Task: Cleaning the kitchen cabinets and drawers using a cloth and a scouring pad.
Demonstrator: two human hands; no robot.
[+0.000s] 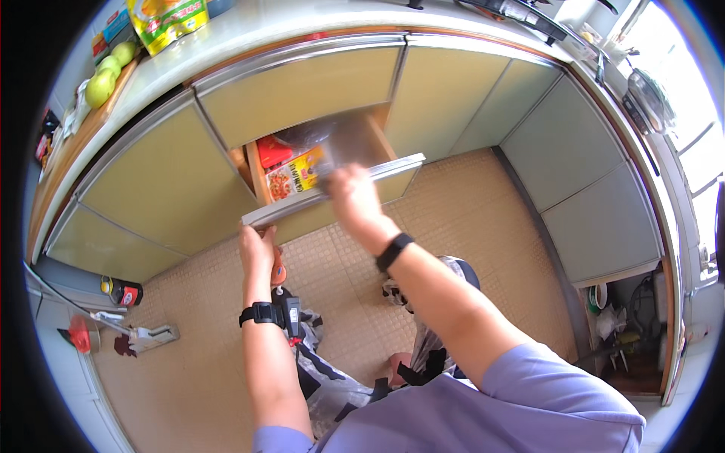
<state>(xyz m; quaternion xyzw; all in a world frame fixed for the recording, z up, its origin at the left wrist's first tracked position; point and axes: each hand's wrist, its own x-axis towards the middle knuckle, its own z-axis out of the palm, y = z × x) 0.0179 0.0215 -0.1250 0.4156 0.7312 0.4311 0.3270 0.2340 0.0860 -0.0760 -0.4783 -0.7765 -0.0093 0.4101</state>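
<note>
A wooden drawer point(257, 178) is pulled out from under the counter. My left hand point(256, 246) grips the left corner of its metal-edged front point(396, 167). Over the drawer, close to that front, my right hand point(354, 189) is blurred by motion. Something greyish shows at its fingers, too smeared to tell whether it is held. Inside the drawer lie a yellow food packet point(308, 167) with printed writing, a red packet point(273, 152) and clear plastic wrapping point(303, 133). The drawer's right part is blurred.
Pale yellow cabinet doors point(164, 175) flank the drawer. Green fruit point(101, 88) and a yellow pouch point(170, 22) sit on the counter point(272, 22). A dark bottle point(126, 293) and a flat mop point(153, 338) are at floor left. An open cupboard point(628, 379) is at right.
</note>
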